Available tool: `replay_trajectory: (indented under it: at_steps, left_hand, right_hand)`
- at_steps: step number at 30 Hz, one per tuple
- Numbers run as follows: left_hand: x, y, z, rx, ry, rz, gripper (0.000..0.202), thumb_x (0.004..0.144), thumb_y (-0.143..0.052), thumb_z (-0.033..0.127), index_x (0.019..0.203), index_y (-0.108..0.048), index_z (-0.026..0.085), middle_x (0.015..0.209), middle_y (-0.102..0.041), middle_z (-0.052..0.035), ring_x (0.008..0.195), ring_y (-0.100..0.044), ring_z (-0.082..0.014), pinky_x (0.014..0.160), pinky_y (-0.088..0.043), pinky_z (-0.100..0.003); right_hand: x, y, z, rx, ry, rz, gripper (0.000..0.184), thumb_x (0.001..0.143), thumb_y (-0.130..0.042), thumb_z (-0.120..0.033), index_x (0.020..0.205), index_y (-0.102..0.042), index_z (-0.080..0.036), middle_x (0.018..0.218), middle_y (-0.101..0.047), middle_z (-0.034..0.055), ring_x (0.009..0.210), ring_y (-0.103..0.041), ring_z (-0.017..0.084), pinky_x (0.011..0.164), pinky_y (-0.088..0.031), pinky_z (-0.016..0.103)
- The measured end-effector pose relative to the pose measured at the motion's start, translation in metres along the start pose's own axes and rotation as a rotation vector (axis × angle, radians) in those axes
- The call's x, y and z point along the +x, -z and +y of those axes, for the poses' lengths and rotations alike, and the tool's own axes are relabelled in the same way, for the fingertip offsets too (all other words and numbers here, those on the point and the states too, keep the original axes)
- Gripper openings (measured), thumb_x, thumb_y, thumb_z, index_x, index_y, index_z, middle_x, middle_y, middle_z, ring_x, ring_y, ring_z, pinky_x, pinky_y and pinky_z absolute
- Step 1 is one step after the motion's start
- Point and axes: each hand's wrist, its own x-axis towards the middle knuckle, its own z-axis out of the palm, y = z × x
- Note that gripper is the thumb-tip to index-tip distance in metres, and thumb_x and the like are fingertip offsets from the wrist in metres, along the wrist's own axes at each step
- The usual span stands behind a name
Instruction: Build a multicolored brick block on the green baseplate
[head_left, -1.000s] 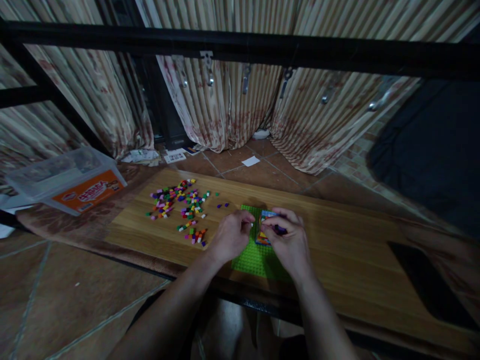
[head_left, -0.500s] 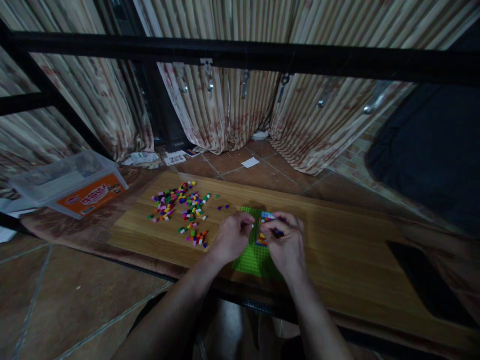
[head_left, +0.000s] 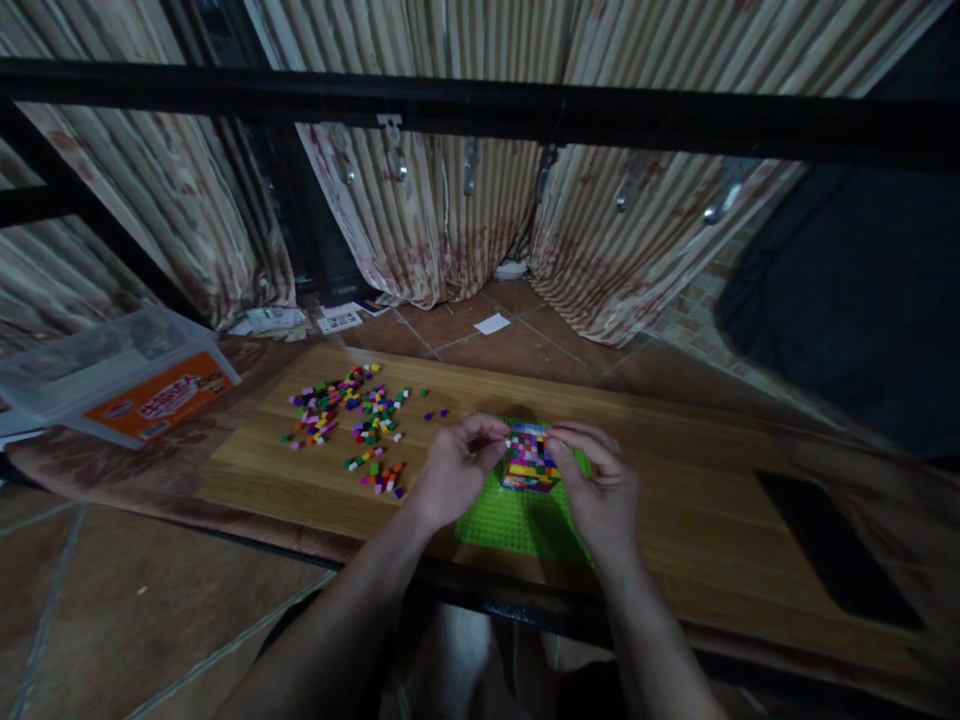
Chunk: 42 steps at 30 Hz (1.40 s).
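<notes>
A block built of many-coloured toy bricks [head_left: 529, 462] stands on a green studded baseplate [head_left: 495, 520]. Its upper face shows pink, purple, red and white pieces, with yellow and blue lower down the near side. Between the thumb and forefinger of my left hand [head_left: 459, 470] is a small white brick [head_left: 508, 442], at the block's left upper edge. My right hand [head_left: 600, 480] is closed at the block's right side, thumb and forefinger touching its upper right edge. Those fingers hide part of the block's right side.
Loose coloured bricks [head_left: 322, 410] lie scattered over the left part of the wooden board [head_left: 675, 480]. A clear plastic box [head_left: 120, 370] with an orange label stands beyond the board's left end. A flat black object [head_left: 832, 545] lies at the right. A dark bar [head_left: 480, 105] crosses above.
My right hand has shifted right, uncovering the block's upper face. My left hand stays at the block's left with the white brick. The view has moved slightly.
</notes>
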Motion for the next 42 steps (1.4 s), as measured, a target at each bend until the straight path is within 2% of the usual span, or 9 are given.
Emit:
replay_trajectory:
  at_steps: [5,13,15,18,21,26,30,36,42]
  left_hand:
    - [-0.004,-0.012,0.006,-0.050,-0.077,-0.039,0.011,0.080,-0.062,0.018,0.090,-0.064,0.015,0.082,-0.064,-0.0021,0.078,-0.060,-0.0121,0.076,-0.049,-0.024]
    - [-0.006,-0.026,0.008,-0.067,-0.130,-0.059,0.011,0.080,-0.064,0.020,0.090,-0.064,0.015,0.086,-0.067,-0.0031,0.080,-0.061,-0.0125,0.077,-0.050,-0.024]
    - [-0.004,-0.024,0.007,-0.056,-0.129,-0.044,0.011,0.080,-0.063,0.019,0.091,-0.064,0.016,0.087,-0.067,-0.0032,0.080,-0.062,-0.0125,0.078,-0.050,-0.024]
    - [0.002,-0.017,0.001,-0.003,-0.103,0.057,0.012,0.081,-0.060,0.018,0.092,-0.064,0.015,0.088,-0.068,-0.0035,0.081,-0.063,-0.0132,0.078,-0.050,-0.025]
    - [0.005,-0.009,-0.006,0.138,-0.022,0.137,0.013,0.082,-0.056,0.018,0.091,-0.065,0.015,0.087,-0.069,-0.0041,0.079,-0.063,-0.0143,0.075,-0.050,-0.026]
    - [0.004,-0.010,-0.013,0.292,0.052,0.095,0.020,0.080,-0.056,0.018,0.097,-0.065,0.016,0.094,-0.070,-0.0051,0.079,-0.064,-0.0154,0.071,-0.050,-0.026]
    - [0.002,-0.016,-0.013,0.316,0.066,0.066,0.026,0.079,-0.060,0.022,0.104,-0.064,0.017,0.103,-0.070,-0.0062,0.086,-0.065,-0.0174,0.073,-0.052,-0.028]
    - [0.001,-0.021,-0.013,0.316,0.084,0.074,0.034,0.076,-0.062,0.017,0.110,-0.062,0.017,0.112,-0.067,-0.0079,0.094,-0.065,-0.0193,0.082,-0.053,-0.032]
    - [0.000,-0.023,-0.008,0.337,0.108,0.072,0.033,0.075,-0.061,0.015,0.108,-0.062,0.016,0.111,-0.067,-0.0078,0.094,-0.065,-0.0192,0.085,-0.052,-0.033]
  right_hand:
    - [-0.001,0.004,-0.008,0.067,0.033,-0.152,0.012,0.083,-0.065,-0.030,0.091,-0.073,-0.028,0.094,-0.069,0.0022,0.093,-0.060,0.019,0.085,-0.045,0.037]
    - [-0.002,0.010,-0.002,0.129,-0.004,-0.176,0.008,0.084,-0.064,-0.026,0.084,-0.071,-0.026,0.085,-0.068,0.0005,0.086,-0.060,0.018,0.079,-0.045,0.034]
    - [-0.001,0.013,0.001,0.092,-0.002,-0.180,0.008,0.085,-0.062,-0.026,0.085,-0.070,-0.026,0.085,-0.067,0.0003,0.086,-0.059,0.018,0.080,-0.044,0.035]
    - [0.001,0.018,0.005,-0.003,0.018,-0.168,0.009,0.086,-0.061,-0.028,0.085,-0.069,-0.026,0.087,-0.067,0.0004,0.088,-0.058,0.019,0.081,-0.043,0.036]
    - [0.002,0.018,0.006,-0.114,0.080,-0.209,0.010,0.087,-0.060,-0.029,0.084,-0.069,-0.026,0.090,-0.067,0.0008,0.090,-0.057,0.020,0.082,-0.043,0.037]
    - [-0.001,0.013,0.001,-0.282,0.193,-0.301,0.012,0.088,-0.057,-0.026,0.084,-0.069,-0.024,0.095,-0.068,0.0024,0.093,-0.054,0.021,0.083,-0.044,0.039]
    - [-0.003,0.010,-0.003,-0.380,0.217,-0.279,0.009,0.085,-0.059,-0.022,0.084,-0.069,-0.023,0.097,-0.068,0.0035,0.094,-0.054,0.023,0.084,-0.044,0.041]
    - [-0.005,0.003,-0.007,-0.348,0.138,-0.189,0.009,0.078,-0.062,-0.017,0.079,-0.069,-0.022,0.095,-0.066,0.0040,0.093,-0.055,0.022,0.085,-0.045,0.040]
    - [-0.009,-0.006,0.000,-0.083,-0.107,-0.059,0.006,0.072,-0.065,-0.021,0.073,-0.071,-0.023,0.095,-0.063,0.0035,0.094,-0.059,0.021,0.088,-0.044,0.040]
